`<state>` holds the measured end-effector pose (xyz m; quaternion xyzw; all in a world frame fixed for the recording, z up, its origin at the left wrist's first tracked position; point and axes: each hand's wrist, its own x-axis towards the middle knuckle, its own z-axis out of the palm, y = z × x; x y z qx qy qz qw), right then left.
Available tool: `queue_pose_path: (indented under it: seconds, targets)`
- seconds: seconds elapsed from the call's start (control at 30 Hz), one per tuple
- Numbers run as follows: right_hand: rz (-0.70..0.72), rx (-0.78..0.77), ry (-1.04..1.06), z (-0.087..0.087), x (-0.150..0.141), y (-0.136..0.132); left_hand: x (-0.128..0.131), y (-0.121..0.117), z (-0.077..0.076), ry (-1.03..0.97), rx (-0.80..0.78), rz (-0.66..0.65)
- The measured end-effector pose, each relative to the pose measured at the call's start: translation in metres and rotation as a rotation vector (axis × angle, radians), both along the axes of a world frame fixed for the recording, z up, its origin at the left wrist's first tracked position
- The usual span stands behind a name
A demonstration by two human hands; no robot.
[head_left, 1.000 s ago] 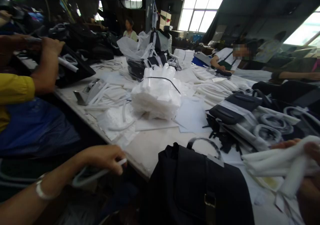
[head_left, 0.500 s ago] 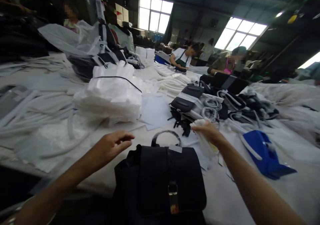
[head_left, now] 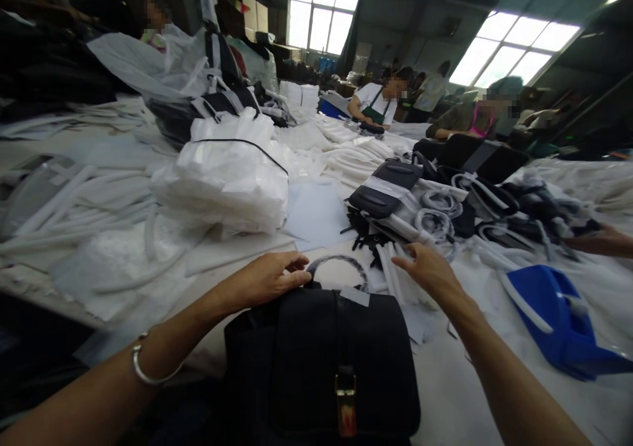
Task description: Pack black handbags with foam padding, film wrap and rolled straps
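Note:
A black backpack (head_left: 306, 367) with a front flap and a gold-coloured buckle (head_left: 345, 385) stands upright right before me. Its wrapped top handle (head_left: 341, 258) arches up, with a small pale tag (head_left: 355, 295) below it. My left hand (head_left: 270, 276) is at the bag's upper left edge, fingers loosely bent and apart beside the handle's base, holding nothing. Beyond the bag's right corner, my right hand (head_left: 429, 269) hovers with thumb and fingers apart. White soft strips (head_left: 393, 271) lie just left of its fingertips; whether they touch cannot be made out.
A strapped bundle of white wrapping (head_left: 222, 189) sits at left. Dark wrapped bag parts (head_left: 383, 189) are piled at right, near a blue tape dispenser (head_left: 551, 314). A co-worker's hand (head_left: 601, 240) reaches in from the right edge. Other people work across the table.
My right hand has let go of the white strips, which now lie on the table. My left hand has moved right, to the backpack's handle. A co-worker's hand has appeared at right.

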<state>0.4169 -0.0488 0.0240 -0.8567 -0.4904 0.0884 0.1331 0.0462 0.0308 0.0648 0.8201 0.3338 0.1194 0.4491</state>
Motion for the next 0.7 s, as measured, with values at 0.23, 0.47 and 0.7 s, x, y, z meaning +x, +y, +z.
queue_pose_path:
  seconds: [0.23, 0.47, 0.7]
  targets:
    - [-0.017, -0.111, -0.019, -0.013, 0.010, -0.005, -0.008, -0.017, 0.019, 0.088, 0.244, 0.035]
    - [-0.089, -0.143, 0.176, -0.009, 0.021, 0.002, 0.006, 0.023, -0.014, -0.028, -0.291, -0.169]
    - [-0.145, 0.057, 0.032, 0.075, -0.008, -0.024, 0.010, 0.028, -0.037, -0.159, -0.581, -0.195]
